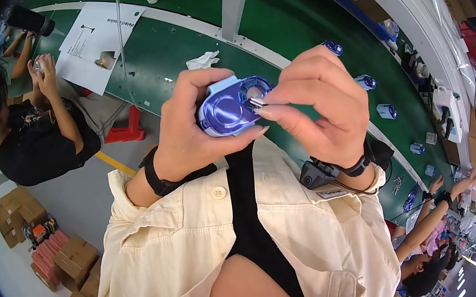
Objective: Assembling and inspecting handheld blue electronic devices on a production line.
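Observation:
My left hand (179,126) is wrapped round a shiny blue-purple oval housing (225,113), holding it up in front of my chest. A light blue piece (223,84) sits along its far edge. At the right end of the housing is a round recess. There my right hand (327,99) pinches a small silvery metal part (257,103) between thumb and forefinger. The part is at the recess; whether it is seated in it I cannot tell. Both my wrists wear black bands, and a small black camera (317,174) hangs by the right one.
Beyond my hands runs a green workbench (164,56) with a white crumpled tissue (202,61) and printed sheets (85,63). Several blue housings (387,111) stand along the right. People work at left and right. A red stool (128,128) and cardboard boxes (75,260) are at left.

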A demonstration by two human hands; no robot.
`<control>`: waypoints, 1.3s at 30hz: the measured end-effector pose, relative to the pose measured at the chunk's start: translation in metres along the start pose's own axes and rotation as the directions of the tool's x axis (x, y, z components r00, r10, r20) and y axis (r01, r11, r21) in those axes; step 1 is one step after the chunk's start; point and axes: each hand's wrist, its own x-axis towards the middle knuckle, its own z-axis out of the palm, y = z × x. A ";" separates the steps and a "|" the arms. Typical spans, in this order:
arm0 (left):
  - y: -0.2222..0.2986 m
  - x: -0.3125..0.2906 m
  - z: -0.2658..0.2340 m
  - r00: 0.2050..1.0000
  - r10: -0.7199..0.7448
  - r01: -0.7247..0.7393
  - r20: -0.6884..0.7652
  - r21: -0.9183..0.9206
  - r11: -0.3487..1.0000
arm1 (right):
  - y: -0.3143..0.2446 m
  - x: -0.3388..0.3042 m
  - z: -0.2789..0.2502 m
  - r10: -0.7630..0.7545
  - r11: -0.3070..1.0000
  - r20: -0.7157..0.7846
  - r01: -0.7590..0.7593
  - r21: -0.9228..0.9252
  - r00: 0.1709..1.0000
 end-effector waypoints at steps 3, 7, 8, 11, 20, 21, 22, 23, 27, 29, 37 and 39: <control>0.008 -0.008 -0.004 1.000 0.019 -0.019 0.000 0.041 0.999 | -0.011 0.000 0.000 0.125 0.986 0.041 -0.128 0.104 0.991; 0.013 -0.016 -0.007 0.997 0.066 -0.070 0.033 0.123 0.990 | -0.023 0.003 -0.002 0.416 0.846 0.157 -0.445 0.294 0.896; 0.012 -0.017 -0.005 0.992 0.128 -0.128 0.010 0.162 0.978 | -0.024 0.004 -0.003 0.451 0.805 0.188 -0.488 0.337 0.873; 0.011 -0.016 -0.005 0.973 0.231 -0.222 -0.008 0.242 0.945 | -0.028 0.009 -0.009 0.478 0.780 0.237 -0.533 0.329 0.846; 0.011 -0.010 -0.004 0.921 0.388 -0.332 -0.042 0.437 0.836 | -0.038 0.012 -0.003 0.407 0.907 0.081 -0.413 0.080 0.910; 0.010 -0.010 -0.004 0.913 0.406 -0.342 -0.050 0.450 0.825 | -0.039 0.012 -0.001 0.341 0.940 0.022 -0.342 0.014 0.940; 0.011 -0.009 -0.004 0.913 0.405 -0.343 -0.047 0.449 0.825 | -0.039 0.011 0.001 0.344 0.939 0.020 -0.344 0.015 0.939; 0.012 -0.009 -0.004 0.912 0.404 -0.333 -0.067 0.453 0.827 | -0.040 0.010 0.002 0.247 0.966 -0.016 -0.247 -0.081 0.969; 0.014 -0.006 -0.008 0.904 0.419 -0.336 -0.084 0.465 0.819 | -0.043 0.009 0.009 0.020 0.949 -0.081 -0.045 -0.313 0.996; 0.012 -0.003 -0.010 0.891 0.451 -0.378 -0.052 0.464 0.801 | -0.047 0.009 0.012 -0.021 0.921 -0.114 -0.025 -0.388 0.993; 0.015 0.001 -0.009 0.848 0.524 -0.399 -0.073 0.563 0.724 | -0.050 0.009 0.018 -0.040 0.888 -0.159 -0.037 -0.458 0.987; 0.016 0.001 -0.009 0.849 0.525 -0.399 -0.064 0.573 0.716 | -0.048 0.009 0.017 -0.055 0.883 -0.150 -0.022 -0.469 0.987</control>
